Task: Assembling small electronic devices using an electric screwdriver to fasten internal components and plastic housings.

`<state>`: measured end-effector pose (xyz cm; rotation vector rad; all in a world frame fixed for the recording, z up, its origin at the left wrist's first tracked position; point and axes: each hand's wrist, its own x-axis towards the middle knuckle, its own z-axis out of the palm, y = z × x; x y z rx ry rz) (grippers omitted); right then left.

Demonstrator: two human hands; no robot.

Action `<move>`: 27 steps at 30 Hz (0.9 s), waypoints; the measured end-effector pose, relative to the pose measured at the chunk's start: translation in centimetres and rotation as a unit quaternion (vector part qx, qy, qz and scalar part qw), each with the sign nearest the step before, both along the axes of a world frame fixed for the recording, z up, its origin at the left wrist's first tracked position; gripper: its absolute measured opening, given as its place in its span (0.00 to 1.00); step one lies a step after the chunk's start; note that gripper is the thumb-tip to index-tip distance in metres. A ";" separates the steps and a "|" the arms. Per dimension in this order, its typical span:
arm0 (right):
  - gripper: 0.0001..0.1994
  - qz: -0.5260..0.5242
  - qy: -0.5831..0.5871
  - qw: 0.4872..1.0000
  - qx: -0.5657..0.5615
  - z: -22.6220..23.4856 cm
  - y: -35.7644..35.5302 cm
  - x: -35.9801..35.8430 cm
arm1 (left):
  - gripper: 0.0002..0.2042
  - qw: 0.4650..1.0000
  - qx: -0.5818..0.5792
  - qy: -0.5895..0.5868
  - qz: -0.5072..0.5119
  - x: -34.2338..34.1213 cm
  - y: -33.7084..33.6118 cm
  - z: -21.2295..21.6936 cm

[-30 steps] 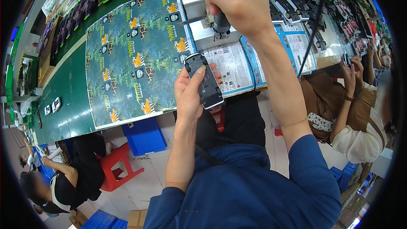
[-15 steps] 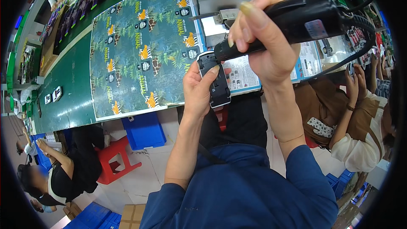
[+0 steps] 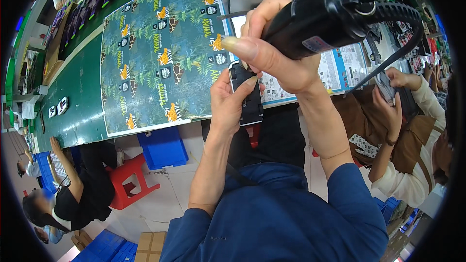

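Note:
My left hand (image 3: pixel 227 99) grips a small toy car (image 3: pixel 252 106) at the table's front edge, its black underside turned up and a white rim showing round it. The thumb presses on the black base; the fingers curl behind. In my right hand (image 3: pixel 289 65) is a black electric screwdriver (image 3: pixel 310 22), held with the fingers wrapped round its body. Its front end points down at the far end of the toy car. My right thumb and fingers hide the tip, so I cannot tell whether it touches a screw.
A jungle-print sheet (image 3: pixel 145 68) covers much of the green table (image 3: pixel 80 116). Two small white toy cars (image 3: pixel 59 106) sit at the left. The screwdriver's thick cable (image 3: pixel 412 43) loops down on the right. Co-workers sit at both sides; a blue bin (image 3: pixel 162 150) is below the table.
My right hand and the screwdriver have moved slightly left and tilted more upright, so the screwdriver's front end is now covered. My left hand keeps its hold on the toy car.

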<state>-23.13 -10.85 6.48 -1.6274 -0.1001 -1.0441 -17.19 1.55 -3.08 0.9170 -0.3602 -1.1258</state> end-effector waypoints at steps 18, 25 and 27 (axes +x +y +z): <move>0.10 -0.006 0.000 1.000 0.016 0.1 0.1 -1.0 | 0.11 1.000 -0.006 0.019 -0.003 0.4 0.0 0.2; 0.04 -0.071 -0.084 0.993 0.048 4.2 -3.1 -2.1 | 0.23 0.975 -0.051 0.216 0.031 1.9 0.6 -0.6; 0.07 -0.144 -0.049 0.984 0.097 4.5 -2.8 -1.5 | 0.30 0.985 -0.081 0.149 0.004 1.8 0.6 -1.0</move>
